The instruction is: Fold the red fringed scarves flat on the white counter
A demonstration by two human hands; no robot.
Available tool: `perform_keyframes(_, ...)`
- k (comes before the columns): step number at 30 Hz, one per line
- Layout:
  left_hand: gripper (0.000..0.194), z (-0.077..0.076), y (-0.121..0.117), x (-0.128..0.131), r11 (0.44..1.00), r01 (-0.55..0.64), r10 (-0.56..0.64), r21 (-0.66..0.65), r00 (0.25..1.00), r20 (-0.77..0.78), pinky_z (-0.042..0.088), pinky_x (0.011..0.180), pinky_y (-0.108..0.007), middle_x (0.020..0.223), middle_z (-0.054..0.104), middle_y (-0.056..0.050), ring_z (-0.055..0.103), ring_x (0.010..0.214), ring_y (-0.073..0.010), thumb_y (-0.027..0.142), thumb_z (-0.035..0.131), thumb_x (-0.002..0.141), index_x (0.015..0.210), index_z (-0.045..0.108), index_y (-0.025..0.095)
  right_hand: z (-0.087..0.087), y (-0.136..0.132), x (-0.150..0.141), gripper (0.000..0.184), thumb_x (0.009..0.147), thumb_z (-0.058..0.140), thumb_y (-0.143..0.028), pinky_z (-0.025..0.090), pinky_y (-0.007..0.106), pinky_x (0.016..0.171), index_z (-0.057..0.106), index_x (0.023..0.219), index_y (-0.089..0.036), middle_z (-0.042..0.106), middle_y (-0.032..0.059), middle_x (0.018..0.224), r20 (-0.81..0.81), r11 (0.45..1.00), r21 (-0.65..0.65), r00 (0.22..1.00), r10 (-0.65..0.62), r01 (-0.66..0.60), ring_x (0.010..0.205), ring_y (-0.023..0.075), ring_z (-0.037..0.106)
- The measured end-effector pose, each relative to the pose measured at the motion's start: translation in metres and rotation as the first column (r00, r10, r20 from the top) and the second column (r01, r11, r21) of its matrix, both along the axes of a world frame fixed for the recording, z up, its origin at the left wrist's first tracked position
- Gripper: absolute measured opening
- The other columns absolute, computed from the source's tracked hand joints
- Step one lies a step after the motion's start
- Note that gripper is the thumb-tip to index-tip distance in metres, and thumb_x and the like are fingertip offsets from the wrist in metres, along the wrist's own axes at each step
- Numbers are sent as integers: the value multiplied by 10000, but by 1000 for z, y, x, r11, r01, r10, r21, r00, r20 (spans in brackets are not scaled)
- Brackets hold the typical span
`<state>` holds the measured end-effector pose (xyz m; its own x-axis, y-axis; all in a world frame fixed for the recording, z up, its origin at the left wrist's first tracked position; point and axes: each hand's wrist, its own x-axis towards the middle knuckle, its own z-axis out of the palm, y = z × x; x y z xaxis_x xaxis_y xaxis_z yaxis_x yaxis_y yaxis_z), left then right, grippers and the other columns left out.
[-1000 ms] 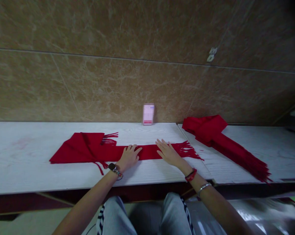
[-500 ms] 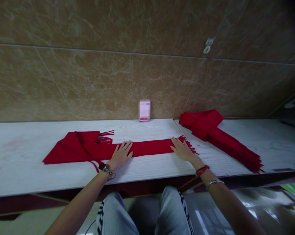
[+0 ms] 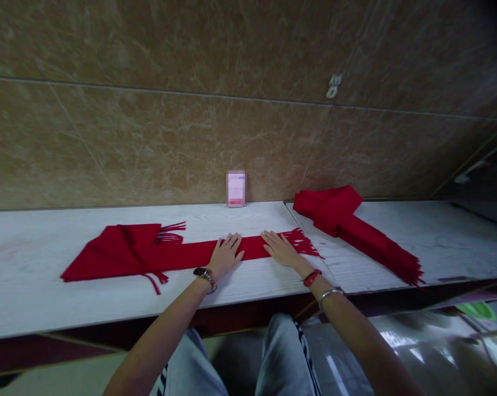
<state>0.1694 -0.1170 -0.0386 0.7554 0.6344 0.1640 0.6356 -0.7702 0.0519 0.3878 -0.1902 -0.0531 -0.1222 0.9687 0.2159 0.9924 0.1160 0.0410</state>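
A long red fringed scarf [image 3: 120,252] lies across the white table [image 3: 33,286], bunched and folded at its left end, stretched out in a narrow strip to the right. My left hand [image 3: 227,254] lies flat on the strip with fingers spread. My right hand [image 3: 281,248] rests flat on the same strip a little to the right, fingers stretched out, just short of the fringe at its right end. Neither hand grips anything.
A second red scarf [image 3: 355,228] lies diagonally on the adjoining table at the right. A small pink box [image 3: 236,188] stands against the brown marble wall behind the table. My knees in grey trousers show below the table's front edge.
My hands, spread wide apart on the strip half a second ago, have come back close together near its right part. The camera view has shifted slightly.
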Motion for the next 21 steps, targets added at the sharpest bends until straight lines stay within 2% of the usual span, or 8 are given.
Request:
perform_keyframes(4,542,4,-3,-5,999,-4,3,-35,999,-40,217,1057,-488,1453,254,-84,215,1330,-257,434,277,911,1382,288,167,-4,-13,39,470,904,287,-275,297,523,1001,382,1333,-109,369,143,1389,47,993,-16,992,-117,118,1272,291,334)
perform_keyframes(6,548,11,-2,-15,1000,-22,21,-18,998,-52,205,1050,-521,1462,223,-90,194,1335,-272,461,273,909,1376,304,174,-1,-14,41,474,898,296,-274,270,570,995,401,1316,-77,367,178,1382,62,986,5,984,-166,166,1273,329,318)
perform_keyframes(8,534,21,5,-37,996,-75,77,46,996,-35,200,1047,-534,1469,204,-91,172,1341,-280,453,279,909,1368,322,182,7,-6,23,486,899,299,-294,238,587,1003,398,1317,-67,334,187,1399,32,985,35,985,-170,169,1292,345,271)
perform_keyframes(11,490,40,26,-98,953,-258,256,159,966,35,212,1038,-538,1468,210,-102,162,1341,-299,387,302,910,1354,351,185,22,16,-38,504,906,296,-352,236,535,1031,374,1337,-103,288,153,1432,-92,1000,13,996,8,-7,1322,306,214)
perform_keyframes(13,478,52,44,-153,886,-427,420,181,904,82,234,1016,-557,1459,227,-124,181,1330,-326,336,323,898,1345,363,171,32,32,-91,519,908,297,-394,226,508,1046,350,1353,-133,286,132,1438,-176,981,-13,966,187,-192,1333,272,196)
perform_keyframes(15,482,60,62,-214,768,-617,599,170,787,150,269,989,-561,1443,253,-158,202,1316,-354,282,345,876,1335,370,138,38,46,-140,541,907,304,-426,206,505,1056,307,1375,-156,275,115,1446,-220,941,-22,920,325,-338,1338,258,182)
perform_keyframes(18,503,64,82,-296,553,-832,828,-46,542,144,358,927,-514,1348,380,-234,331,1252,-368,250,377,835,1305,385,71,35,58,-189,548,906,311,-447,182,538,1053,264,1394,-201,264,81,1454,-211,882,-56,869,448,-469,1339,266,174)
perform_keyframes(21,447,63,91,-346,510,-827,856,-238,515,46,450,830,-403,1094,598,-211,544,1052,-321,282,443,784,1159,520,52,24,64,-204,514,916,289,-434,172,566,1043,278,1389,-232,283,57,1448,-169,874,-99,874,457,-476,1328,277,205)
